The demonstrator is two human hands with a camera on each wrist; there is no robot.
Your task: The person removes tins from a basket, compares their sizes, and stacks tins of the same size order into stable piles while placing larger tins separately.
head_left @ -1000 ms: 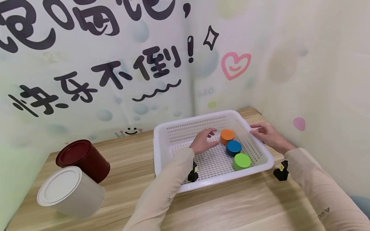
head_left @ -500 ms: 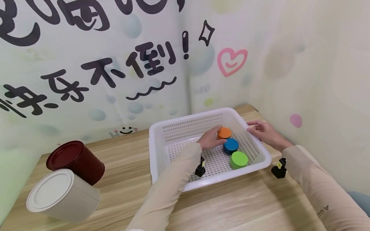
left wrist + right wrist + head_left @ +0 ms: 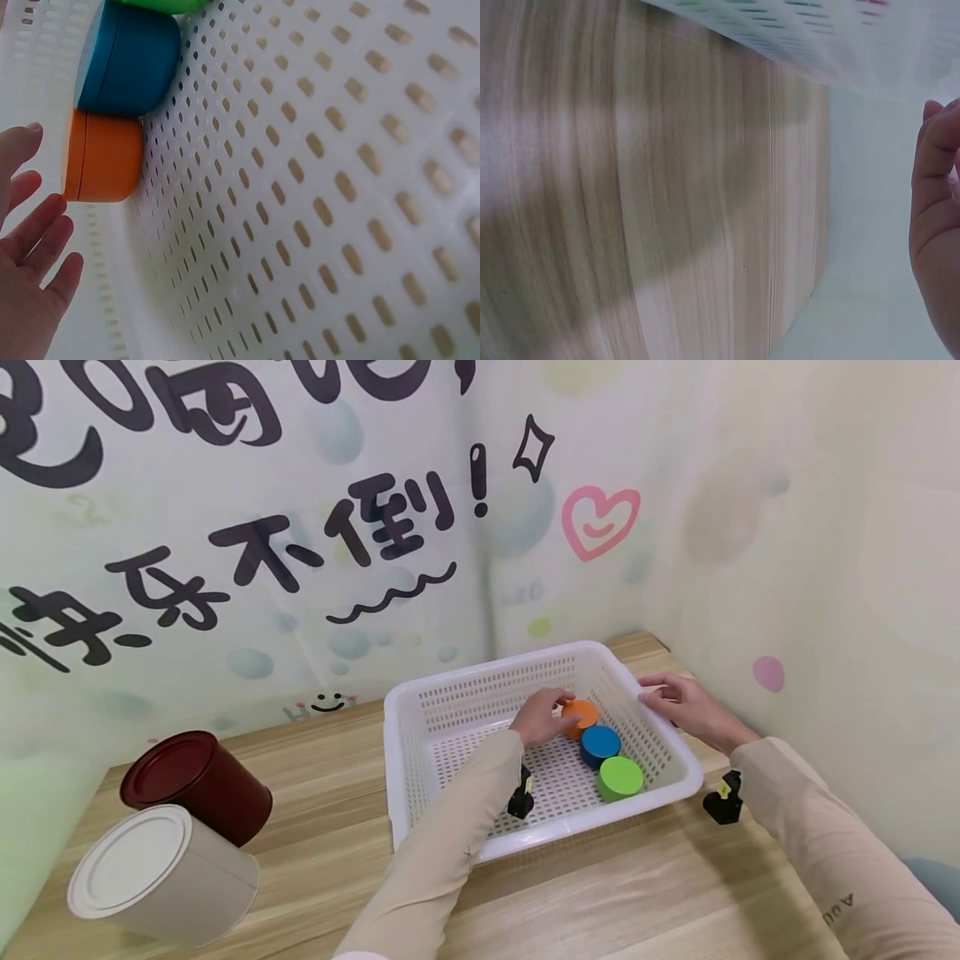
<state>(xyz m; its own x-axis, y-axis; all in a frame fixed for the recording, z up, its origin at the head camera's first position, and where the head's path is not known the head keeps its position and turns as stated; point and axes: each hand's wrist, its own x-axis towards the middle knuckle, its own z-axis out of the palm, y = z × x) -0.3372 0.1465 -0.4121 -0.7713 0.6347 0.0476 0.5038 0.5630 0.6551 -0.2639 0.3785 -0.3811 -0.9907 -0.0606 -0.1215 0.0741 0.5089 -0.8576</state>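
Observation:
A white perforated plastic basket (image 3: 555, 839) holds three round lidded tins: orange (image 3: 105, 161), blue (image 3: 131, 64) and green (image 3: 621, 778). They stand in a row along its right side, orange farthest away. My left hand (image 3: 542, 718) reaches inside to the orange tin. One fingertip (image 3: 56, 204) is right at the edge of its lid, while the thumb overlaps the lid in the head view and stands off it in the left wrist view. My right hand (image 3: 686, 706) holds the basket's right rim with curled fingers, partly cut off in the right wrist view (image 3: 937, 202).
To the left, a dark red can (image 3: 198, 785) and a whitish can (image 3: 165, 877) lean at a tilt on the wooden table (image 3: 330, 827). A printed wall (image 3: 420, 460) rises behind the basket, and another pale wall (image 3: 862, 610) borders the right side.
My left hand has moved right within the basket to the orange tin, its thumb now over the lid. My right hand stays at the rim. The head view has shifted slightly right.

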